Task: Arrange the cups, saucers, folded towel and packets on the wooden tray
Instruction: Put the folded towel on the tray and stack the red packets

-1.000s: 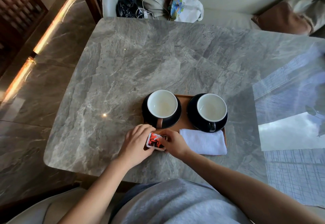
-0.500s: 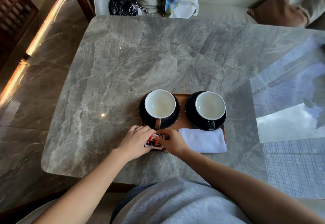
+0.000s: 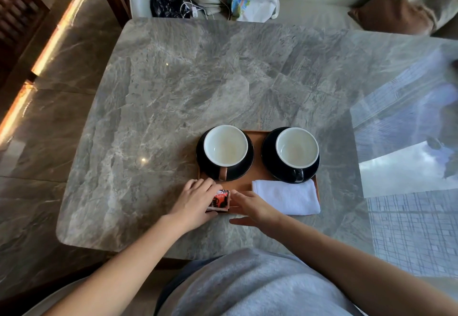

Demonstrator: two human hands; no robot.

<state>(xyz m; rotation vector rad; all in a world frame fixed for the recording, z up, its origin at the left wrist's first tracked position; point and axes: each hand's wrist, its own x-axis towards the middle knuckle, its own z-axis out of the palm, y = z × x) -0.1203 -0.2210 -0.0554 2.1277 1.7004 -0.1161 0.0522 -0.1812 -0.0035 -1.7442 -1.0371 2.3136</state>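
At the tray (image 3: 257, 182) corner, left fingers (image 3: 202, 188) grip the packets (image 3: 221, 200); right fingers (image 3: 244, 198) lie relaxed alongside.

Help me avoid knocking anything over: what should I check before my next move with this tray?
1. Left cup and right cup upright: ok.
2. Left saucer and right saucer inside the tray edges: cannot tell.
3. Towel flat at the near right corner: ok.
4. Packets set down and released: not ok, left hand grips them.
5. Right hand free: ok, open beside the packets.
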